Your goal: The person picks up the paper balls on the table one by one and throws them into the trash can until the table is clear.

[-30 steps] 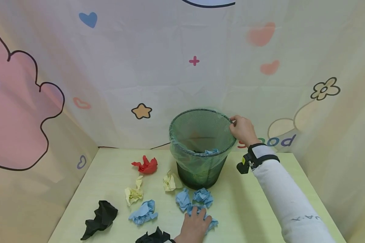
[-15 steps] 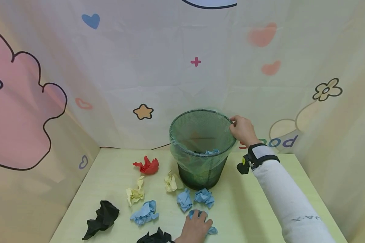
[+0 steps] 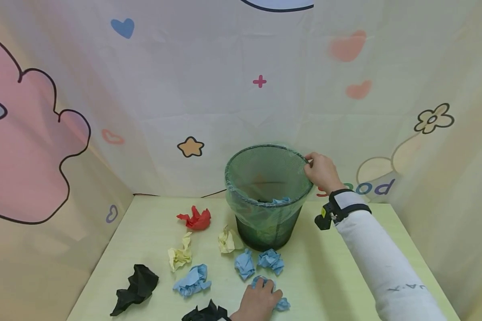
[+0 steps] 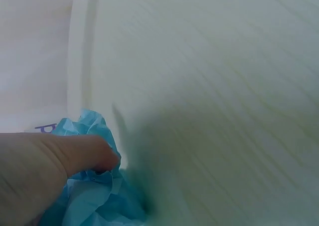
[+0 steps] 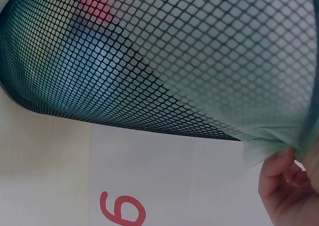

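Observation:
A black mesh wastebasket with a green plastic liner stands at the back of the table. My right hand pinches its rim on the right side; the right wrist view shows the fingers curled at the gathered liner. Near the front, my left hand grips a crumpled blue paper, its thumb bent over the paper in the left wrist view. Part of that paper is hidden under the palm. Two more blue paper balls, one on the left and another on the right, lie just beyond it.
Left of the wastebasket lie a red paper ball, two yellow ones and another blue one. Black crumpled paper lies at front left and beside the left wrist. Some blue paper shows inside the wastebasket. A printed curtain hangs behind.
My left hand has settled lower over the blue paper and closed on it, drawing it slightly away from the two blue balls beyond. The right hand keeps its grip on the rim.

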A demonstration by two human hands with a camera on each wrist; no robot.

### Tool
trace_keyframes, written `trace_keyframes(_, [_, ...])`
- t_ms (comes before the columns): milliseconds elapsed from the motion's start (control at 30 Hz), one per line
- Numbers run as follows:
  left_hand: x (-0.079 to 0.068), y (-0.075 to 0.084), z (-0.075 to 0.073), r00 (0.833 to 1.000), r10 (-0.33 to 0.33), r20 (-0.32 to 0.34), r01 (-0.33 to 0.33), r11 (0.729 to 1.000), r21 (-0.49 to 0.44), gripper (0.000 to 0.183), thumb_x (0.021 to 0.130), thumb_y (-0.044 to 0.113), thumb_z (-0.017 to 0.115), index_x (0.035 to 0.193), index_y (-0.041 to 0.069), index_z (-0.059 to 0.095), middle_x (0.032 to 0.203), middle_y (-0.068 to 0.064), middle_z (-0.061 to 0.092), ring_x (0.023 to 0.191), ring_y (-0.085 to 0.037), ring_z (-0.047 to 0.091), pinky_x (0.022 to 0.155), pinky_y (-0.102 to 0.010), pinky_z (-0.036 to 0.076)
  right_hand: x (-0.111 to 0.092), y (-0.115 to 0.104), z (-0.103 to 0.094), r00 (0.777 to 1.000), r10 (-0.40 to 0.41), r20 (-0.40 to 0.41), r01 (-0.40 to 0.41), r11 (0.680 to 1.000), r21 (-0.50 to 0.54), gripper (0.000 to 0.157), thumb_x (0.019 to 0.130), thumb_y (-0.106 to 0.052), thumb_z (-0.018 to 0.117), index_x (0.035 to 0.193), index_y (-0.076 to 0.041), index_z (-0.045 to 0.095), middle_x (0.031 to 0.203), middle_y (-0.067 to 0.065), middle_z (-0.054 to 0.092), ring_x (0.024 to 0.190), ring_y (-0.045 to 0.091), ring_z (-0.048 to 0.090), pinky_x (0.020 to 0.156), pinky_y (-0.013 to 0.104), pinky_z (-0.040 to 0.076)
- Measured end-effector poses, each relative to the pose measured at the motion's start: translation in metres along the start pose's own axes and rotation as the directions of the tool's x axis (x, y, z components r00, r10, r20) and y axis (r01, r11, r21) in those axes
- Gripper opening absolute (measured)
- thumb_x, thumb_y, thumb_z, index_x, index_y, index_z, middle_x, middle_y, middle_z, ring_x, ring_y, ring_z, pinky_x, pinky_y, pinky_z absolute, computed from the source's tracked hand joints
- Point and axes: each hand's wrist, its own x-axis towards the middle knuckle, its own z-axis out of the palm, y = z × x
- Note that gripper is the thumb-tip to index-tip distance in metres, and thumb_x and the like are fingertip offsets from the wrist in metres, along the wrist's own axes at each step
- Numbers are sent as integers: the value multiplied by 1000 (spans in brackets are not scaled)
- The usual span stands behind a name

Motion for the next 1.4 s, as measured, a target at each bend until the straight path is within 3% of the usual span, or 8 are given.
trace_keyframes(133, [-2, -1, -2, 1000, 31, 4, -31, 999, -22, 19, 92, 26, 53, 110, 32, 57, 102, 6, 50, 85, -14, 47, 53, -28, 40, -1, -1, -2, 1000, -5, 30, 5, 1000, 6, 34, 90, -6, 42, 120, 9, 51, 100, 28, 61, 79, 32, 60, 59, 36, 43])
trace_keyframes(367, [-7, -2, -8, 995, 72, -75, -73, 997, -11, 17, 94, 24, 51, 108, 30, 57, 96, 6, 48, 76, -11, 41, 47, -23, 31, 1, -1, -7, 995, 3, 100, -5, 1000, 21, 34, 91, -7, 41, 121, 8, 47, 104, 30, 58, 72, 30, 58, 54, 30, 38])
trace_keyframes(800, [-10, -3, -31, 975, 132, -180, -135, 991, -4, 19, 93, 20, 52, 109, 28, 59, 95, 5, 50, 72, -11, 40, 46, -21, 26, 6, 0, -18, 969, 57, 239, -90, 987, 130, 38, 90, -9, 43, 126, 5, 43, 110, 29, 54, 65, 21, 58, 55, 27, 46])
trace_keyframes(1033, [-8, -5, -42, 974, 160, -159, -162, 987, 0, 22, 88, 19, 60, 109, 28, 59, 97, 5, 53, 77, -11, 48, 47, -20, 34, 7, 2, -20, 958, 57, 280, -110, 978, 179, 40, 91, -11, 43, 127, 5, 42, 112, 30, 51, 82, 32, 60, 65, 39, 54])
trace_keyframes(1233, [-5, -9, -55, 932, 190, -309, -159, 979, 125, 21, 81, 22, 69, 99, 28, 60, 90, 5, 53, 71, -11, 46, 42, -18, 24, 7, 2, -23, 949, 56, 310, -118, 976, 185, 39, 92, -11, 43, 127, 5, 41, 113, 29, 50, 90, 35, 58, 70, 41, 54])
trace_keyframes(1400, [-3, -13, -80, 888, 203, -412, -163, 978, 132, 20, 77, 18, 73, 91, 26, 63, 87, 4, 54, 70, -11, 47, 42, -17, 27, 8, 3, -23, 947, 57, 316, -121, 975, 188, 39, 92, -11, 43, 128, 5, 40, 114, 29, 50, 91, 34, 58, 72, 43, 53])
